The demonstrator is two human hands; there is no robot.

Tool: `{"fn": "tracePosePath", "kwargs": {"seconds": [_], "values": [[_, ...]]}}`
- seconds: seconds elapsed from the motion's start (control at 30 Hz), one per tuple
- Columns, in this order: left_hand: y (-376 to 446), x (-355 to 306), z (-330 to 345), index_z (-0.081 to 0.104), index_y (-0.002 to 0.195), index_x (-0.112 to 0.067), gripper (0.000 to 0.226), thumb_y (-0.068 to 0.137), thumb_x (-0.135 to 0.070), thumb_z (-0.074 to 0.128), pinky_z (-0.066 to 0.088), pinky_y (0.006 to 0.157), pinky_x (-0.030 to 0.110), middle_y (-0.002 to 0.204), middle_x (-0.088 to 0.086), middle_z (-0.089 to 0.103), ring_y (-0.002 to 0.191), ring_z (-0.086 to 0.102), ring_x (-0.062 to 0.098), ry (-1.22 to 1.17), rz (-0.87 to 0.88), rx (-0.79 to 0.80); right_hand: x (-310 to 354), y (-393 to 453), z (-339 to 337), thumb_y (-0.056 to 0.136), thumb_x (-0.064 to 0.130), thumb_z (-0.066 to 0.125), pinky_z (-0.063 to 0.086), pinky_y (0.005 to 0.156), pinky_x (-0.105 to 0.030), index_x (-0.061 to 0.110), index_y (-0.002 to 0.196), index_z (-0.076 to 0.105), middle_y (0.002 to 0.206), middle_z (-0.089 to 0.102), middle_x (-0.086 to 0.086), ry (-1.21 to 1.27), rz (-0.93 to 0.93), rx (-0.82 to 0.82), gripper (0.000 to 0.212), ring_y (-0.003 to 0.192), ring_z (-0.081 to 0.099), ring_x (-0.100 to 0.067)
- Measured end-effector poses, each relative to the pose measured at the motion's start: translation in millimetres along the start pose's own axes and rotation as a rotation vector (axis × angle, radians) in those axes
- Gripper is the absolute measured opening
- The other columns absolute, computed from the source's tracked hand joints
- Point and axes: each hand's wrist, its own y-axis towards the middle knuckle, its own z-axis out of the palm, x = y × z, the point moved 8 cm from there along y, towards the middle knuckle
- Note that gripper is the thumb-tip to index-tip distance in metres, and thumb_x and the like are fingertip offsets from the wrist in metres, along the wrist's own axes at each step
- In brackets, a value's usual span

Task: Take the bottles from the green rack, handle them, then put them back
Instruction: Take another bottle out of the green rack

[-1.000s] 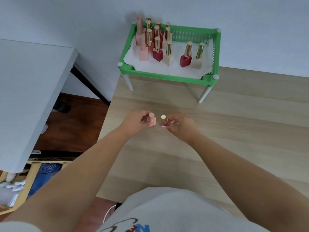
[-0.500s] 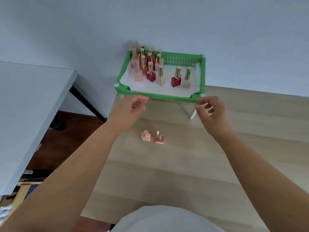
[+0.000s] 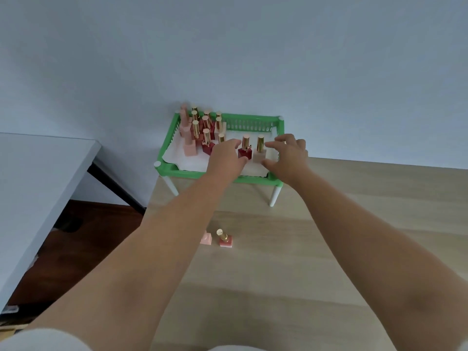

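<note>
Against the pale wall, on the far edge of the wooden table, stands the green rack on white legs, lined with a white sheet. Count inside the rack: a cluster at the left-rear of roughly ten bottles (some overlap, so the exact number is uncertain), plus two standing apart toward the front right, a dark red bottle and a beige bottle, both upright with gold caps. Two more are out on the table, side by side and just apart: a pink bottle, partly hidden behind the left forearm, and a red bottle with a gold cap. Both bare arms reach forward over the rack's front rim. Left hand is spread loosely, fingertips beside the dark red bottle; contact cannot be confirmed. Right hand is spread, fingers curved around the beside the beige bottle, thumb near its base, not yet closed on it. No readable labels on any bottle. A grey table sits at left.
</note>
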Motion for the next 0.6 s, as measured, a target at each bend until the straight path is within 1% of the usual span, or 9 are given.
{"fn": "tracePosePath", "kwargs": {"seconds": [0.07,0.1,0.2,0.27,0.33,0.47,0.53,0.6], "values": [[6.5,-1.0,3.7,0.06,0.124,-0.014,0.04,0.084,-0.015,0.069,0.043,0.085,0.027,0.119,0.007,0.066,0.111,0.059,0.024,0.02,0.001,0.008,1.6,5.7,3.1,0.077,0.048,0.064,0.03,0.09,-0.032,0.034,0.119,0.061,0.129,0.045,0.004,-0.039,0.006,0.01,0.045,0.116,0.033,-0.026],[8.6,-1.3,5.9,0.063,0.119,-0.014,0.035,0.084,-0.014,0.068,0.042,0.08,0.026,0.113,0.007,0.068,0.106,0.06,0.024,0.036,0.004,0.014,2.0,7.9,4.2,0.077,0.05,0.064,0.028,0.088,-0.031,0.034,0.115,0.063,0.127,0.045,0.005,-0.045,0.013,0.011,0.041,0.115,0.033,-0.026],[11.6,-0.7,11.5,0.066,0.108,-0.011,0.025,0.083,-0.013,0.066,0.044,0.073,0.03,0.103,0.009,0.068,0.095,0.061,0.027,0.074,0.006,0.019,2.0,11.7,5.3,0.075,0.049,0.068,0.025,0.084,-0.03,0.036,0.099,0.068,0.121,0.047,0.007,-0.01,0.031,-0.006,0.028,0.11,0.034,-0.024],[12.7,0.2,13.9,0.067,0.104,-0.011,0.02,0.084,-0.016,0.066,0.044,0.07,0.03,0.098,0.009,0.068,0.09,0.061,0.027,0.084,0.006,0.007,1.1,11.9,4.7,0.073,0.049,0.069,0.024,0.082,-0.031,0.036,0.093,0.069,0.118,0.048,0.009,-0.004,0.042,-0.014,0.024,0.109,0.034,-0.023],[12.8,-0.1,14.4,0.068,0.105,-0.01,0.021,0.084,-0.017,0.068,0.043,0.07,0.03,0.098,0.008,0.069,0.09,0.062,0.026,0.085,0.011,-0.003,0.6,10.6,3.1,0.071,0.05,0.069,0.021,0.08,-0.031,0.035,0.09,0.069,0.117,0.049,0.011,-0.003,0.055,-0.024,0.024,0.109,0.035,-0.021],[8.6,-4.2,8.2,0.068,0.107,-0.012,0.023,0.084,-0.015,0.068,0.047,0.08,0.031,0.103,0.006,0.07,0.096,0.061,0.023,0.055,0.042,-0.042,0.6,1.9,-10.4,0.069,0.047,0.067,0.021,0.079,-0.032,0.035,0.086,0.069,0.111,0.054,0.015,0.076,0.081,-0.089,0.021,0.11,0.037,-0.017],[3.0,-8.6,-1.5,0.068,0.108,-0.013,0.024,0.084,-0.014,0.068,0.047,0.082,0.03,0.104,0.003,0.069,0.093,0.062,0.019,0.022,0.064,-0.074,2.7,-7.0,-21.2,0.068,0.047,0.068,0.026,0.08,-0.032,0.035,0.086,0.068,0.1,0.057,0.018,0.16,0.074,-0.108,0.022,0.106,0.042,-0.015],[-7.5,-14.3,-12.7,0.067,0.11,-0.017,0.026,0.084,-0.015,0.069,0.046,0.074,0.022,0.103,-0.003,0.067,0.079,0.063,0.008,-0.028,0.095,-0.095,1.7,-20.0,-34.3,0.067,0.043,0.072,0.04,0.08,-0.031,0.033,0.087,0.067,0.085,0.057,0.022,0.384,0.082,-0.119,0.023,0.094,0.052,-0.011]]}}
